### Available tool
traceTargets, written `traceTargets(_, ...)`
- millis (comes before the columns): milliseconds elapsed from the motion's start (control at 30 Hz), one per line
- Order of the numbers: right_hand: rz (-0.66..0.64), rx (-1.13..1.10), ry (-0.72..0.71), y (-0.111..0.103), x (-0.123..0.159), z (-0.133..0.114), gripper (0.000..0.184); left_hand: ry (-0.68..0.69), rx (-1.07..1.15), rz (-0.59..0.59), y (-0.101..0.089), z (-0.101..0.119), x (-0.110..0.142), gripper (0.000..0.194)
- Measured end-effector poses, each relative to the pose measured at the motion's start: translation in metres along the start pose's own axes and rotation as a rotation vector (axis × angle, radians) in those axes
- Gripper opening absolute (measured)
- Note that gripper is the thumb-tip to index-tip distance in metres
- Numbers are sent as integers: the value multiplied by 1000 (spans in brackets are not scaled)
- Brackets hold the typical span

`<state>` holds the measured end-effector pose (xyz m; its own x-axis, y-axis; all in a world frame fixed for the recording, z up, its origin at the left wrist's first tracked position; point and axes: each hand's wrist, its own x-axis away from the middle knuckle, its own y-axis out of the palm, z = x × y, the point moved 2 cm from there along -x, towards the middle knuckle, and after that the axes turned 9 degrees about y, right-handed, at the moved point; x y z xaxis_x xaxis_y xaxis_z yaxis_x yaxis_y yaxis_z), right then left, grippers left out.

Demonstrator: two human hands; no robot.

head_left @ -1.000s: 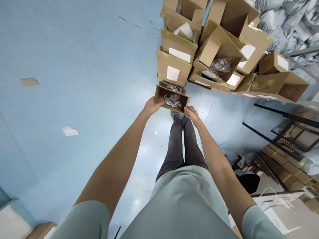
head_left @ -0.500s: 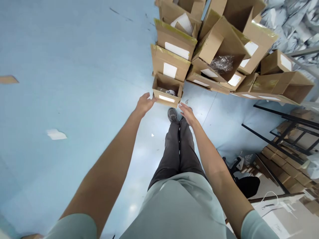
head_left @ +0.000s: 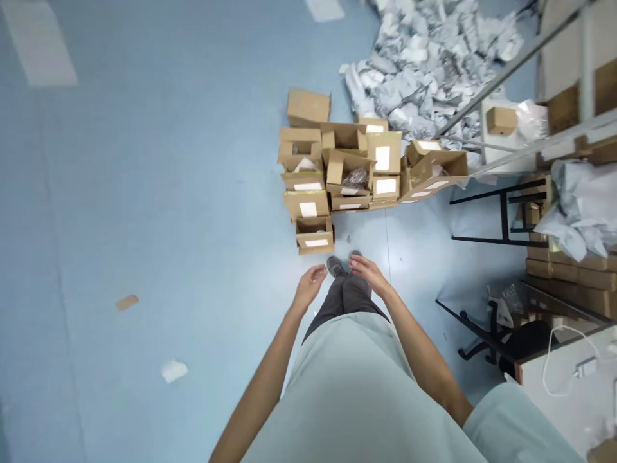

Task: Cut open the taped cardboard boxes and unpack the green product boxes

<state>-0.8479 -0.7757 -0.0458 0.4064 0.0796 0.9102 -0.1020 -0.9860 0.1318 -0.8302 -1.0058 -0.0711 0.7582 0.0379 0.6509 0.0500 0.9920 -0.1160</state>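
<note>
My left hand (head_left: 311, 284) hangs above the floor in front of the nearest cardboard box, fingers curved and apart, holding nothing. To its right, my right hand (head_left: 367, 271) hovers over my shoes, also empty with its fingers stretched out. Neither hand touches the small open cardboard box (head_left: 315, 242), which stands on the floor just beyond them. That box bears a white label (head_left: 316, 243) on its near side; what lies inside is too small to make out. Behind it, a closed-looking box (head_left: 307, 204) with a white label begins a row of cartons.
More open cartons (head_left: 348, 172) are grouped to the right, one with clear plastic wrap (head_left: 355, 178) inside. Behind them lies a heap of crumpled white packaging (head_left: 414, 71). A black metal frame (head_left: 504, 212), a black chair (head_left: 525, 344) and a white table (head_left: 569, 392) stand at right.
Both hands have drawn back from the small box toward my body. My view has risen and widened, showing more of the white heap. The small box stays at the row's near end.
</note>
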Motion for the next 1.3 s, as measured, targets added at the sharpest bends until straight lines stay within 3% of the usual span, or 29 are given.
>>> traceTargets(133, 74, -128, -136, -40, 75, 17, 73, 135, -62, -197, 48, 41, 47, 56)
traceTargets(267, 182, -285, -294, -80, 153, 54, 79, 254, -147, -422, 99, 82, 86, 63)
traceTargets(433, 331, -510, -460, -128, 248, 130, 88, 436, -331, -681, 159, 128, 139, 64)
traceTargets(567, 440, -660, -641, -168, 315, 208, 85, 574, -461, -851, 222, 139, 195, 67)
traceTargets(667, 543, -700, -746, -199, 364, 274, 81, 622, -554, -989, 291, 115, 253, 69)
traceTargets(833, 747, -705, -791, -250, 451, 377, 72, 654, -639, -1268, 413, 34, 389, 60)
traceTargets(933, 862, -792, -835, -275, 497, 428, 70, 604, -699, -1501, 468, -12, 473, 54)
traceTargets(1000, 928, -854, -874, -287, 519, 457, 68, 578, -750, -1634, 498, -35, 515, 54)
traceTargets(1100, 1002, -969, -891, -303, 534, 494, 66, 550, -818, -1778, 539, -63, 555, 56)
traceTargets(1300, 1101, -1158, -842, -350, 536, 545, 64, 511, -894, -1939, 629, -110, 599, 55)
